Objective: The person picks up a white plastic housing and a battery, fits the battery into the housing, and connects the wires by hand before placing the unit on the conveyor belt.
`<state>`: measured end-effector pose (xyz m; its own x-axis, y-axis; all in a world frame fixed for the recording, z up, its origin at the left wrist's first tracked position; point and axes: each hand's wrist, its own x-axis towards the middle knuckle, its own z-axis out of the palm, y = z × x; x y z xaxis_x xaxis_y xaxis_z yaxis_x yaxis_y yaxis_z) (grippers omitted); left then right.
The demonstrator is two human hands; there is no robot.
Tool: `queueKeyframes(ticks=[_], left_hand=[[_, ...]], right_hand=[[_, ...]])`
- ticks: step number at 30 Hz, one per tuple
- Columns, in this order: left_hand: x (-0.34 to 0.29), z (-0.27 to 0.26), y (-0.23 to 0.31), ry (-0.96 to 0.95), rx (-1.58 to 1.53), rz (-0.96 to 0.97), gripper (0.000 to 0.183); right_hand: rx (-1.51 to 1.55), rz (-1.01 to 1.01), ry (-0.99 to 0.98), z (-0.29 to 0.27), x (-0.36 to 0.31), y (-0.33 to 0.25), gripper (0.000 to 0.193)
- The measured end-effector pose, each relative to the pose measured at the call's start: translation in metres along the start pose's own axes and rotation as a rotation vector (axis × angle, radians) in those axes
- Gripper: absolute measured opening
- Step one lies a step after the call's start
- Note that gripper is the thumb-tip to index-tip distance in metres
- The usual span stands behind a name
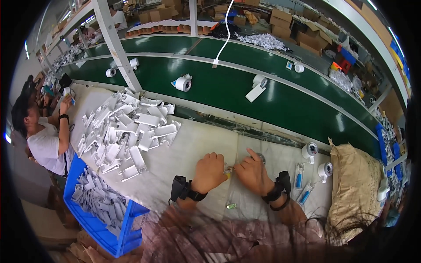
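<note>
My left hand [210, 172] is closed, with a small yellowish piece [228, 173] at its fingertips. Close beside it, my right hand [254, 174] curls in toward the same spot, its index finger partly raised; what its fingers pinch is hidden. Behind the right hand, a dark round part [262, 158] is partly covered. A small green circuit board [231, 206] lies on the table nearer to me. To the right are a clear assembly with a blue part [299, 176], a second such assembly [305, 194], and two white round-headed units [310, 150].
White plastic housings [131, 131] are heaped at left, above a blue bin [72, 193] of grey-white pieces. A brown sack [355, 188] stands at right. Beyond the table runs a green conveyor belt [219, 90] carrying white units. A co-worker [46, 140] sits at far left.
</note>
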<state>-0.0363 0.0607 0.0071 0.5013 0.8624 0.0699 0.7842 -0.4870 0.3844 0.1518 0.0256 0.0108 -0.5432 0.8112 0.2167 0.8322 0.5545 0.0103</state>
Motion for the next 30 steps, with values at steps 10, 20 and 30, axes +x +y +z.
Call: queueKeyframes(ticks=[10,20,30], left_hand=[[-0.001,0.004,0.026,0.059,-0.318,-0.075,0.052],[0.0,-0.005,0.028,-0.283,-1.296,-0.019,0.036],[-0.003,0.004,0.027,-0.176,-1.546,-0.102,0.033]], right_hand=[[0.311,0.205,0.478,-0.022,-0.018,-0.003,0.014],[0.658,0.401,0.635,-0.014,-0.034,0.001,0.02],[0.695,0.236,0.666,-0.011,-0.03,-0.004,0.018]])
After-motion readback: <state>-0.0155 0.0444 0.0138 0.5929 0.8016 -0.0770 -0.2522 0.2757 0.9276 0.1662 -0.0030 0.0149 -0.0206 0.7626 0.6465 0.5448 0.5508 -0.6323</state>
